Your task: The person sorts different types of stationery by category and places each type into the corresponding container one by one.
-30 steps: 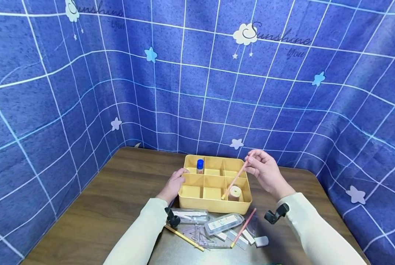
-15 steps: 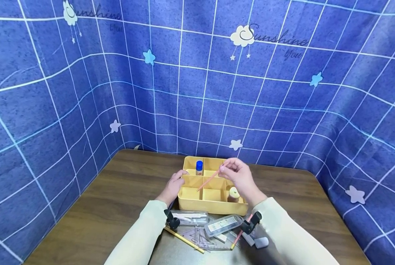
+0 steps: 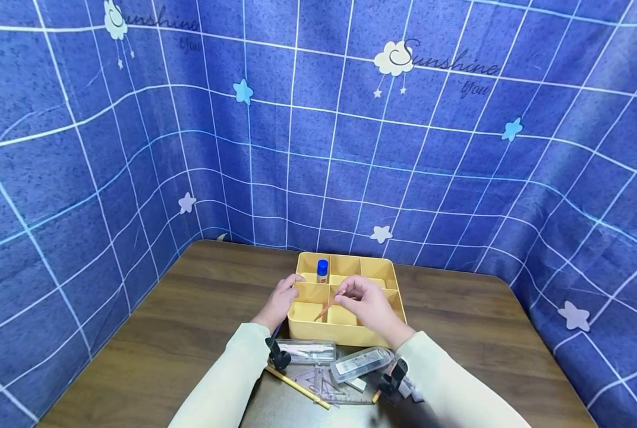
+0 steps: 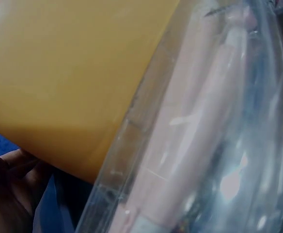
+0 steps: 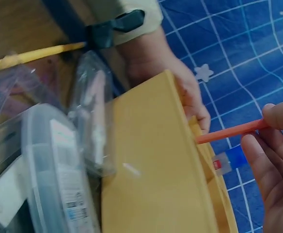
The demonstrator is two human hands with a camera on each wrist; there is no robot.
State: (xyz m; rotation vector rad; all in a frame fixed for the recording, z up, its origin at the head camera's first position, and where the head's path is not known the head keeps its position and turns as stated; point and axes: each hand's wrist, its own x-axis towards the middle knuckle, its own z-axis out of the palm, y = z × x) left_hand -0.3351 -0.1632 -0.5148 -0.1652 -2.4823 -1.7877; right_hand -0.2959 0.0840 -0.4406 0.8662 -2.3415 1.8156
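My right hand pinches a coral-pink pencil between thumb and fingertips. The pencil slants down, its lower end over the front left compartment of a yellow organizer box. My left hand grips the box's left side, fingers over the rim. A glue stick with a blue cap stands in the back left compartment. My right hand covers the front right compartment in the head view. In the left wrist view, the box's yellow wall and a clear case with pale pink tools fill most of the picture.
Before the box lie a clear case, a translucent oblong case, clear rulers, a yellow pencil and white erasers, partly hidden by my right wrist. Blue patterned cloth surrounds the wooden table.
My right hand has moved left and down with the pencil, from the box's right side to over its front compartments. My left hand has stayed at the left rim.
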